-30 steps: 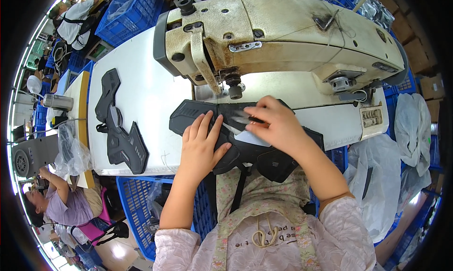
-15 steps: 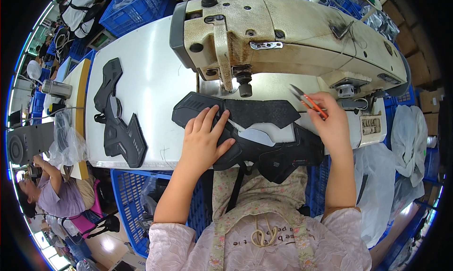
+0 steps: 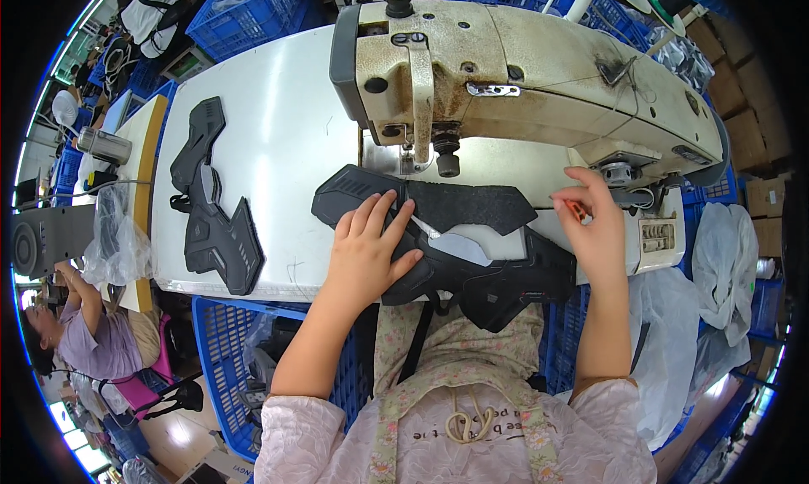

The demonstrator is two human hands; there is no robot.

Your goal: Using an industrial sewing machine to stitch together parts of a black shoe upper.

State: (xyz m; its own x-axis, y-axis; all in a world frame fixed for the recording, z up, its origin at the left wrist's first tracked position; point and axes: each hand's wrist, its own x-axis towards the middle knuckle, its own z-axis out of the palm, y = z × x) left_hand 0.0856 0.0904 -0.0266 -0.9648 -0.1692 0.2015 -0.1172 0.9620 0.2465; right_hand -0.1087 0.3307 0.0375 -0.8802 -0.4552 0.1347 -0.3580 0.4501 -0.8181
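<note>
The left hand (image 3: 368,246) lies flat, fingers spread, pressing the black padded piece (image 3: 438,231) onto the white tabletop (image 3: 270,130), just in front of the needle of the worn cream sewing machine (image 3: 522,71). The piece's lower half hangs off the near edge over the person's lap. The right hand (image 3: 594,227) is off the piece, fingers closed around a small orange-handled tool (image 3: 575,209) (thread snips, by the look) beside the machine's base. A stack of similar black pieces (image 3: 211,197) sits well to the left. Judging by this, stitching is paused, with trimming apparently in hand; the stack's state I cannot tell.
</note>
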